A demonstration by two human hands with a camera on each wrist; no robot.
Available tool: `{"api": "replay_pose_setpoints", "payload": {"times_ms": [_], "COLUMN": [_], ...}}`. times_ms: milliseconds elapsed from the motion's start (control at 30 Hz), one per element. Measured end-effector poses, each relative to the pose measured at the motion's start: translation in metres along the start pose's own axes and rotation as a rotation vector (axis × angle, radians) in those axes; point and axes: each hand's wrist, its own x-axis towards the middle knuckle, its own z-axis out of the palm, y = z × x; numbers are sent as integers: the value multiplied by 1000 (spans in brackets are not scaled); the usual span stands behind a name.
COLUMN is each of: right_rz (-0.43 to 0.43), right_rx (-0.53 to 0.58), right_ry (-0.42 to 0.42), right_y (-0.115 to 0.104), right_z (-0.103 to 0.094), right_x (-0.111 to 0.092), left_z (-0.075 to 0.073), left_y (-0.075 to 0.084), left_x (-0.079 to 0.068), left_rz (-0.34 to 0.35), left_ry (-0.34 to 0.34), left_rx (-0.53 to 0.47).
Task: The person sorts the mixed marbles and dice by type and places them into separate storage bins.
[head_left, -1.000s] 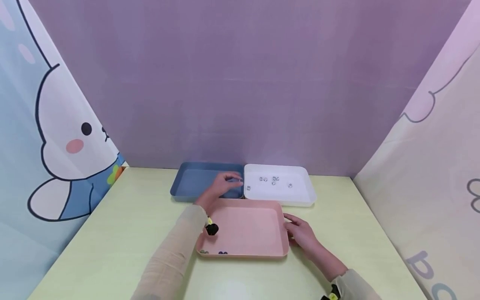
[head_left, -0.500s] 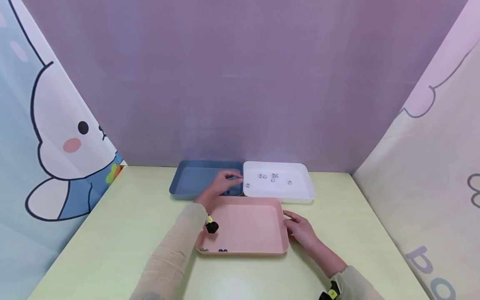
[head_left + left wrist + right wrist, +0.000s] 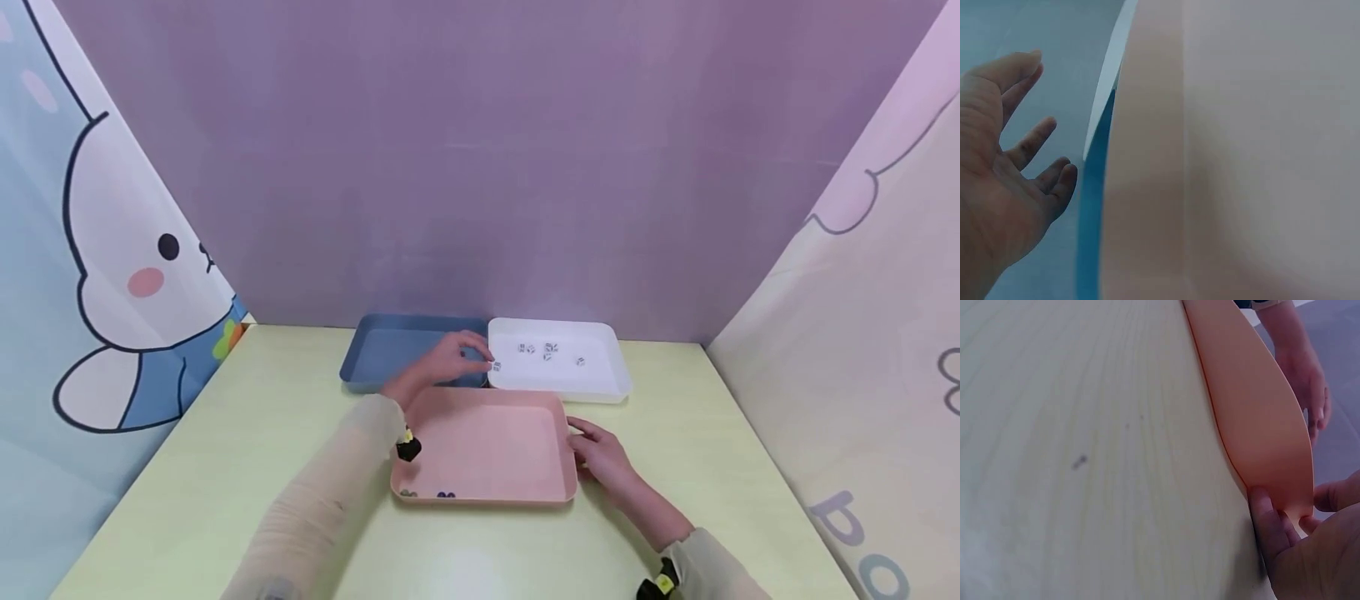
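My left hand (image 3: 448, 358) hovers over the right part of the blue tray (image 3: 382, 350), its fingertips near the white tray's left edge. In the left wrist view the fingers are loosely bent, with nothing visible between them. A small dark bead-like piece (image 3: 462, 355) lies in the blue tray under that hand. At the right side of the pink tray (image 3: 495, 442), my right hand (image 3: 606, 460) grips the tray's corner, thumb and fingers on either side of its wall. Along the pink tray's near edge lie small greenish pieces (image 3: 408, 493) and dark blue pieces (image 3: 446, 495).
Beside the blue tray stands the white tray (image 3: 592, 387), holding several small white cubes with dark marks (image 3: 547, 348). The trays sit on a pale wooden table (image 3: 262, 400). A purple curtain (image 3: 480, 167) hangs behind; printed cloths (image 3: 150, 333) close off both sides.
My left hand has moved slightly right, toward the white tray. A small dark piece has come to show in the blue tray beneath it. The right hand stays at the pink tray.
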Motion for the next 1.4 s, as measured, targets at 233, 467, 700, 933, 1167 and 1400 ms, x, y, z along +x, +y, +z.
{"api": "replay_pose_setpoints", "payload": {"times_ms": [233,467,700,933,1167,1400], "right_rz": [4,7,6,-7,0,-17], "right_rx": [-12,-10,-1,2,3,11], "right_ry": [8,-1,-5,-16,-5,-11], "right_y": [-1,1,2,1,0,-1], "right_z": [0,-1,-2,-2,-2,0], "right_x": [0,0,3,3,0,-2], "left_z": [-5,4,21,37,48,54], "left_y": [34,65,87,95,91,87], "left_x": [-19,-48,-81,-104,-111,-114], "left_rz": [67,165,168,197,343,333], "left_ry": [-200,-480,-642,-759,-779,-761], "left_rx": [260,428,780,983,1054,1074]}}
